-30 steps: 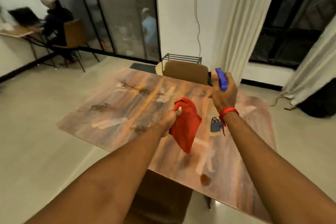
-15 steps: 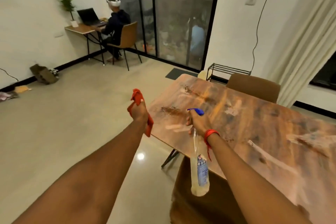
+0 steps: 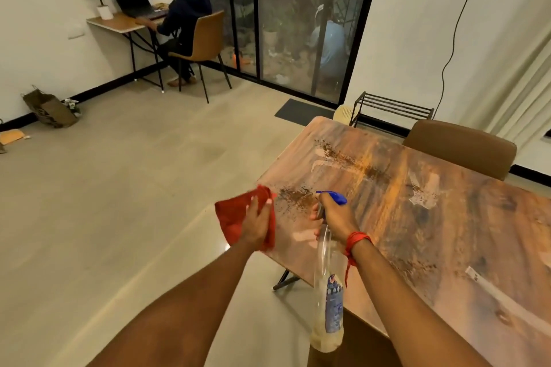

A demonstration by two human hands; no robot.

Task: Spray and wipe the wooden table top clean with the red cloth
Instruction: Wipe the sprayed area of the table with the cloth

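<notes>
At table (image 3: 447,217) corner: left hand (image 3: 256,225) flat, fingers spread, pressing red cloth (image 3: 235,217) on edge. Right hand (image 3: 331,214) closed round spray bottle (image 3: 328,292), beside brown speckles (image 3: 295,197). Best aim nozzle at speckles, wipe inward.

The long wooden table top (image 3: 432,217) fills the right side, and the person's left hand (image 3: 255,225) lies flat on the red cloth (image 3: 235,217) at the table's near-left edge, the cloth overhanging that edge. Just right of the cloth, over the table, the right hand (image 3: 335,216) grips the neck of the clear plastic spray bottle with a blue trigger head (image 3: 328,292), whose body hangs down before the table's near edge. Behind the table stand a brown padded chair (image 3: 460,147) and a black metal rack (image 3: 390,112); far left of the table, a person sits at a small wall desk (image 3: 119,22).
</notes>
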